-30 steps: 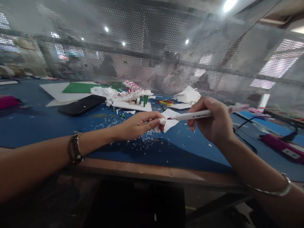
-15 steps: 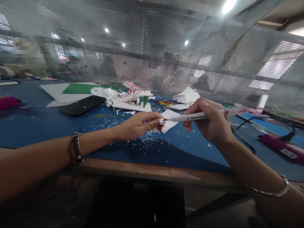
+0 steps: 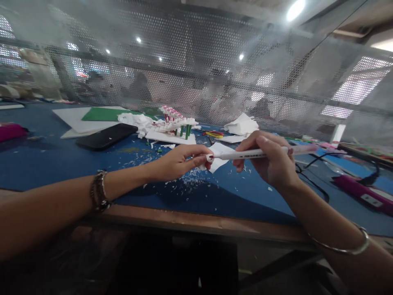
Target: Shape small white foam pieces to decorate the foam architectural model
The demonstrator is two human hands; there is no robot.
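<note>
My left hand point(image 3: 184, 162) pinches a small white piece point(image 3: 210, 157) with dark marks on it; its exact kind is too small to tell. A white marker pen point(image 3: 245, 154) lies nearly level in the grip of my right hand point(image 3: 270, 157). The pen's tip meets or almost meets the top of the white piece. Beneath the hands are a white sheet of paper point(image 3: 220, 155) and scattered white crumbs point(image 3: 196, 182). Behind my left hand stands a small white model point(image 3: 178, 122) with pink marks and green and red posts.
A black phone point(image 3: 106, 137) lies left of the model, near green and white sheets point(image 3: 107, 114). Crumpled white paper point(image 3: 242, 124) sits at the back. Purple tools lie at the left point(image 3: 12, 131) and right point(image 3: 362, 192), the right one beside a black cable point(image 3: 313, 180). A perforated screen point(image 3: 184, 61) stands behind.
My right hand and the marker have shifted slightly left, bringing the tip closer to the white piece. My left hand stays almost still.
</note>
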